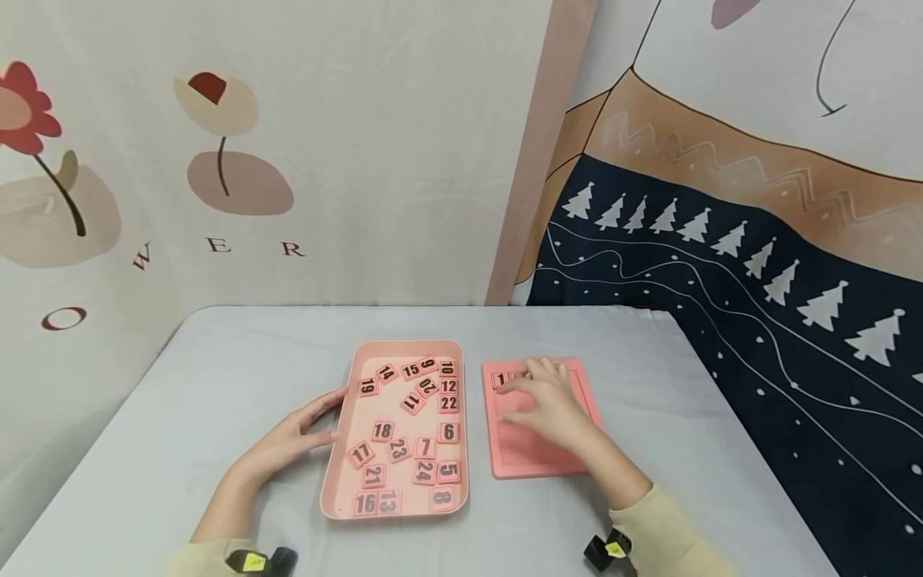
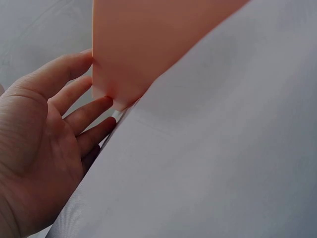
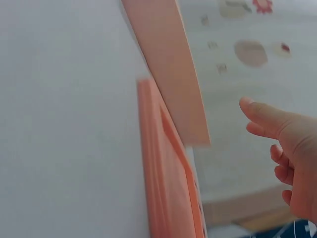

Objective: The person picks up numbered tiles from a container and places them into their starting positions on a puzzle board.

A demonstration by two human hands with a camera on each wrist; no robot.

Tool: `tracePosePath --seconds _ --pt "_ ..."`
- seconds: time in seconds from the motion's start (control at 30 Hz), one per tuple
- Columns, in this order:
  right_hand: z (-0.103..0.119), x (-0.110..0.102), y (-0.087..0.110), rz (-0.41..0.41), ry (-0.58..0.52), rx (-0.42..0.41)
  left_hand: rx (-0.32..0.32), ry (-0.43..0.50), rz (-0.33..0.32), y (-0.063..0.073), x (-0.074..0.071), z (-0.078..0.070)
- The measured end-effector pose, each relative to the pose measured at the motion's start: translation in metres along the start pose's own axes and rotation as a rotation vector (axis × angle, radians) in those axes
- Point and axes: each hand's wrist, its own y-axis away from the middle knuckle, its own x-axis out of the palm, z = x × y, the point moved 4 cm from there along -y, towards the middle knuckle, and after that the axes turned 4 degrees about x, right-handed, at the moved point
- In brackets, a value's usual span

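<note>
A shallow pink tray [image 1: 407, 348] holds several loose number tiles, among them 14, 20 and 18. My left hand [image 1: 284, 441] rests its fingertips against the tray's left side, fingers loosely extended. In the left wrist view those fingers touch the outer wall of the tray [image 2: 143, 39]. To the tray's right lies a darker pink framed board [image 1: 519, 453], with the number 1 tile [image 1: 501, 380] in its top left corner. Over the board hovers my right hand [image 1: 551, 409], fingers spread, nothing held; it hides the tiles beside the 1. The right wrist view shows that hand [image 3: 294, 144] raised above the board [image 3: 148, 168].
A white cloth covers the table [image 1: 252, 353]. Behind it hangs a pale curtain [image 1: 404, 160] with flower prints, and at the right a dark blue fabric [image 1: 649, 256] with white trees. A black wrist device [image 1: 270, 561] sits at the left sleeve.
</note>
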Motion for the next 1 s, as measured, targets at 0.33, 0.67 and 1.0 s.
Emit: tracePosePath --seconds 0.33,0.67,1.0 --pt "0.049 0.027 0.0 0.176 -0.007 -0.116 0.015 0.01 0.006 -0.001 0.0 -0.001" --pt "0.069 0.053 -0.004 0.367 0.07 -0.191 -0.006 -0.006 0.002 0.0 0.0 0.0" --pt "0.074 0.07 -0.008 0.432 0.189 -0.158 -0.003 0.01 0.005 0.0 0.001 0.001"
